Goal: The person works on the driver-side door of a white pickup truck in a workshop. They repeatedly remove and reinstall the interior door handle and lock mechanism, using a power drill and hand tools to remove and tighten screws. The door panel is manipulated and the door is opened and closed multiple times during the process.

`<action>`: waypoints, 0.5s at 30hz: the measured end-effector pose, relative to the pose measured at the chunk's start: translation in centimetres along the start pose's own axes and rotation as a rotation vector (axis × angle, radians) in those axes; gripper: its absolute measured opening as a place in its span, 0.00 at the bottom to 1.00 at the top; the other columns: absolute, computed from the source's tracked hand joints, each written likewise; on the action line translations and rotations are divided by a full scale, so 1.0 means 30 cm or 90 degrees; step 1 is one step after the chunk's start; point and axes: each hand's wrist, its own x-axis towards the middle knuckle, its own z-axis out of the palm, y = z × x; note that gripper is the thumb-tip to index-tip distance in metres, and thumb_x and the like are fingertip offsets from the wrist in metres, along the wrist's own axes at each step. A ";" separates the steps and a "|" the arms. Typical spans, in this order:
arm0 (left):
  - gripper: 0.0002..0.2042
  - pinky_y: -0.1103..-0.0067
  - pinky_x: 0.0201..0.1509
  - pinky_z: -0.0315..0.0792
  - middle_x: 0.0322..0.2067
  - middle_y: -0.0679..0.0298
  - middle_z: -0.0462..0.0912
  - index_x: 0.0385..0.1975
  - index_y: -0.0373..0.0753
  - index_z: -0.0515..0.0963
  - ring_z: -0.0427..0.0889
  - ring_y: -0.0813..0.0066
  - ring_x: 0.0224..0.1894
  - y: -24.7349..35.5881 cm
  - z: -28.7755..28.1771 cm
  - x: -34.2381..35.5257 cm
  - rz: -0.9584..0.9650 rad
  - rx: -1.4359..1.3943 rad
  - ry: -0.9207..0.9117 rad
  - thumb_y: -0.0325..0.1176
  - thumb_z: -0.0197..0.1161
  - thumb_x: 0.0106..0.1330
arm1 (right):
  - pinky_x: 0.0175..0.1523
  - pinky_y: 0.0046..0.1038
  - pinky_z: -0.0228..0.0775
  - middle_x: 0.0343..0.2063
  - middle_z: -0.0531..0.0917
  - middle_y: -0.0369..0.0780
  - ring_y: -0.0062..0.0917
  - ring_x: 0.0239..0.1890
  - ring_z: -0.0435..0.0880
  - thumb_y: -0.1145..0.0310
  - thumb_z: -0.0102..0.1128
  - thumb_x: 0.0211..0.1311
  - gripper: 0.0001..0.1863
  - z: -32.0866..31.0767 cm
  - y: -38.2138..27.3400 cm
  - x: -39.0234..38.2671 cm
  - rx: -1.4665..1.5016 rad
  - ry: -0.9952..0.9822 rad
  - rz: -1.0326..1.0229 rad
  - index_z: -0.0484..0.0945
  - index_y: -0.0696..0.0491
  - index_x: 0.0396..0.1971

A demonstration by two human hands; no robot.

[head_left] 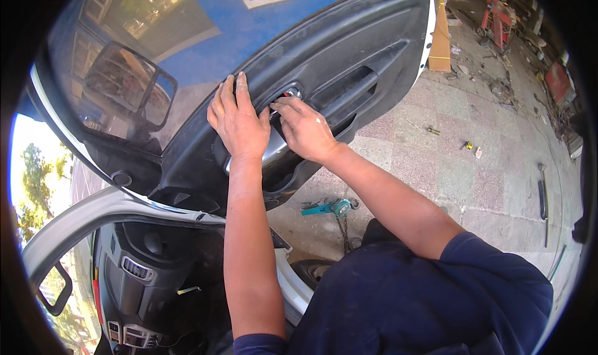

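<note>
A black car door panel [398, 62] spans the upper middle, on a door that stands open. My left hand [240, 121] lies against the panel's upper edge below the window glass [205, 37], fingers stretched and a little apart, holding nothing. Just right of it, my right hand [306, 129] is closed at the recess of the inner door handle [293, 92], its fingers bent and pressed together there. A shiny bit and a red spot show above the knuckles; the fingertips are partly hidden. Silver trim [275, 154] runs below both hands.
A side mirror [128, 81] shows through the glass. The dashboard [134, 268] is at lower left. A teal power tool [330, 207] lies on the tiled floor below the door, with a yellow-black item [467, 146] farther right. Cardboard [440, 40] and clutter stand beyond the door's edge.
</note>
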 end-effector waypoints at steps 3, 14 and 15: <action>0.49 0.50 0.83 0.57 0.77 0.58 0.71 0.82 0.47 0.69 0.67 0.53 0.80 0.003 -0.003 0.001 0.000 -0.003 0.000 0.37 0.86 0.58 | 0.62 0.44 0.86 0.61 0.87 0.45 0.46 0.59 0.90 0.77 0.65 0.70 0.20 -0.023 0.005 0.009 0.016 -0.034 0.000 0.86 0.56 0.61; 0.49 0.50 0.83 0.56 0.78 0.57 0.71 0.82 0.46 0.68 0.66 0.52 0.80 0.003 -0.008 0.004 0.001 -0.008 0.004 0.38 0.86 0.58 | 0.64 0.43 0.86 0.62 0.86 0.46 0.45 0.63 0.87 0.79 0.63 0.69 0.20 -0.026 0.011 0.012 -0.041 -0.027 -0.060 0.87 0.60 0.60; 0.49 0.50 0.83 0.56 0.78 0.57 0.71 0.82 0.46 0.68 0.66 0.52 0.80 0.003 -0.009 0.003 0.001 -0.010 0.004 0.38 0.86 0.58 | 0.64 0.43 0.86 0.62 0.86 0.46 0.44 0.63 0.87 0.79 0.63 0.69 0.20 -0.037 0.009 0.016 -0.042 -0.037 -0.070 0.87 0.61 0.60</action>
